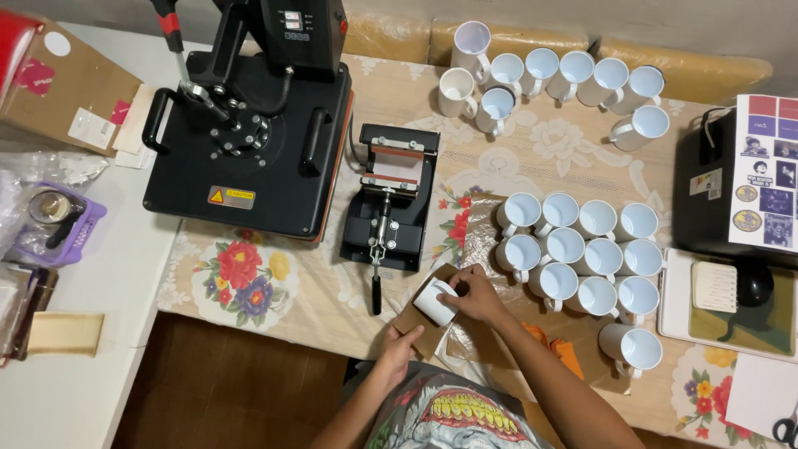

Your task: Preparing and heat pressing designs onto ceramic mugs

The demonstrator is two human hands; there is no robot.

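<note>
A: Hands first. What's the right hand (475, 293) doing?
B: Fingers closed on a white mug (435, 301), lying on its side just below the small mug press (388, 199).
A: Left hand (398, 345)?
B: Pinching the lower edge of a brown cardboard sheet (420, 328) that sits under the mug, also just below the mug press.
A: Around it?
B: Cluster of upright white mugs (582, 254) right of the mug press, another row of mugs (549, 79) up and right of it. Big flat heat press (249, 141) touching-close on its left. Floral tablecloth (241, 278) under all.
</note>
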